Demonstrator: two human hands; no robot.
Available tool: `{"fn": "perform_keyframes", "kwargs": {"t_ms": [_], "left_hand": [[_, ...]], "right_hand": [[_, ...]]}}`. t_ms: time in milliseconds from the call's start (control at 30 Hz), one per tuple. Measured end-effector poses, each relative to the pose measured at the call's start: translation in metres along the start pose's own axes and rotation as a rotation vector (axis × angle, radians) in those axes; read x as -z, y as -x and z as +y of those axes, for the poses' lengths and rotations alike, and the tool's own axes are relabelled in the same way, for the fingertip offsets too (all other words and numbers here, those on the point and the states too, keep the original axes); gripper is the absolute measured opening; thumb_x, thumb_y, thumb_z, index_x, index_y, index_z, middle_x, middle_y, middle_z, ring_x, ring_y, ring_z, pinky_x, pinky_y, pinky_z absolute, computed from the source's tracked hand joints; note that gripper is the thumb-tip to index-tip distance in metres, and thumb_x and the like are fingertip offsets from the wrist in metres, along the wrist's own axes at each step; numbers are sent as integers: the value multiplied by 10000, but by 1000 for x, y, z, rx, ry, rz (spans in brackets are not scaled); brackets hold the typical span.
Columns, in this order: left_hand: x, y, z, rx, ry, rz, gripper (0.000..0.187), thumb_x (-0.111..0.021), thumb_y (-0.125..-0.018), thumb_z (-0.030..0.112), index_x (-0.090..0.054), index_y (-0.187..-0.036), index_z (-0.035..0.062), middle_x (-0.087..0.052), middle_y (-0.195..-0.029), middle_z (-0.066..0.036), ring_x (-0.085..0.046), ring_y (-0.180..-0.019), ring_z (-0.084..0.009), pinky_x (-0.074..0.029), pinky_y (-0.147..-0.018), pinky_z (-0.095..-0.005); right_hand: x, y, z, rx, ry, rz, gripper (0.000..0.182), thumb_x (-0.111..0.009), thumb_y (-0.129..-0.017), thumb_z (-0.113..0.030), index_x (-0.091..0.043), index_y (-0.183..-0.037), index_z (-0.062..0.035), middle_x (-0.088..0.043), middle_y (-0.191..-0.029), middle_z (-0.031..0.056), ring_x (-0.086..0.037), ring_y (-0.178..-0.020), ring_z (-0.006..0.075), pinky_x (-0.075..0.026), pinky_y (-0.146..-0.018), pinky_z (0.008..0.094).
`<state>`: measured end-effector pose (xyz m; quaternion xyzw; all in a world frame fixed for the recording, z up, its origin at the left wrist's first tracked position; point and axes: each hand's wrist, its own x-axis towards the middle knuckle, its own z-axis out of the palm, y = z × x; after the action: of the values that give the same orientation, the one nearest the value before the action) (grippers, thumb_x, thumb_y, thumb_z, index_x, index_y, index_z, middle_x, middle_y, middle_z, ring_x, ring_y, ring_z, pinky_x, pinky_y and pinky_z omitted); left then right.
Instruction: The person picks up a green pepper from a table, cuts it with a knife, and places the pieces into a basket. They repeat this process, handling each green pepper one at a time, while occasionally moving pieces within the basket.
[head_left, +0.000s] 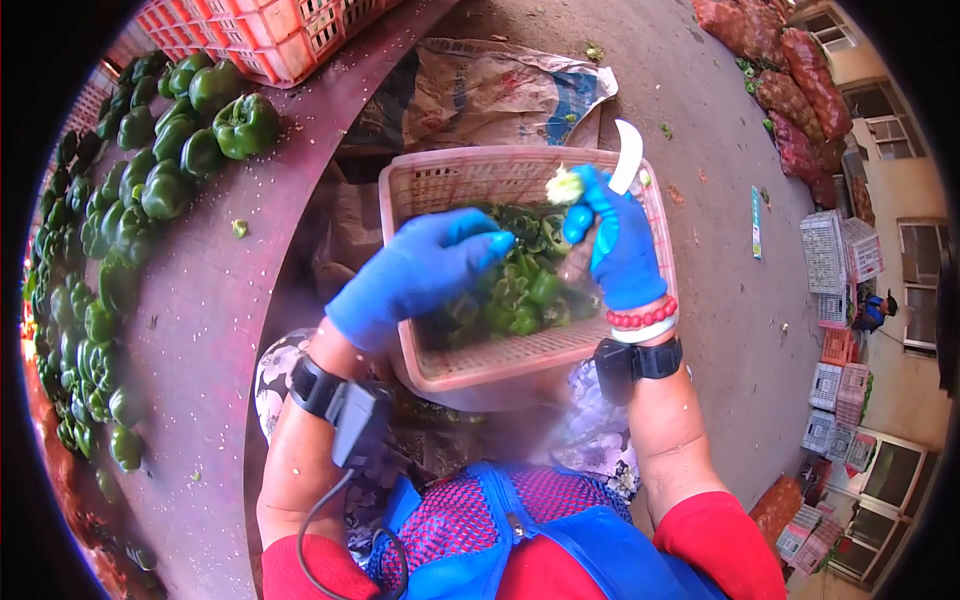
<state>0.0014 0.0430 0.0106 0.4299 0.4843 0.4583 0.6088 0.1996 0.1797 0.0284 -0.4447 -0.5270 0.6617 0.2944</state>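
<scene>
My left hand (425, 270), in a blue glove, hovers over the left part of a pink plastic crate (500, 374). Its fingers are spread a little and nothing is in them. My right hand (618, 240), gloved too, is closed around a knife with a curved pale blade (628, 157) pointing up. A whitish-green pepper core (564, 186) sits at the thumb and fingertips of that hand, above the crate's right side. Green pepper pieces (525, 290) lie inside the crate, below both hands.
On the left, a table (215, 300) bears many whole green peppers (165, 190) and a red crate (260, 35). Crumpled sacks (480, 95) lie behind the pink crate. Filled red net bags (815, 80), stacked crates (825, 250) and another person (876, 310) are far right.
</scene>
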Motion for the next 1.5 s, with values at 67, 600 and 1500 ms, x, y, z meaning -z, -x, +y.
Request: {"fn": "perform_keyframes", "kwargs": {"t_ms": [67,600,1500], "left_hand": [[-4,4,-6,-182,-544,182,497,-626,-996,285,-500,-1394,13,-625,-1190,-79,-599,-1107,-179,-488,-964,-316],[-19,3,10,-281,-637,422,265,-783,-798,178,-604,-924,30,-601,-752,-133,-605,-666,-228,-485,-626,-371],[55,347,38,942,-1425,485,326,-679,-837,362,-653,-1032,102,-685,-869,-175,-668,-837,-380,-529,-745,-511]], "right_hand": [[-13,9,-2,-54,57,-82,316,-637,-974,-343,-674,-936,-31,-602,-676,7,-557,-510,91,-429,-462,225],[-50,40,0,0,85,-209,212,-634,-979,-227,-676,-1072,-41,-651,-794,3,-556,-574,61,-462,-518,222],[-10,25,48,148,1237,-376,327,-612,-900,-379,-721,-883,-72,-702,-870,202,-671,-838,408,-525,-748,503]]}}
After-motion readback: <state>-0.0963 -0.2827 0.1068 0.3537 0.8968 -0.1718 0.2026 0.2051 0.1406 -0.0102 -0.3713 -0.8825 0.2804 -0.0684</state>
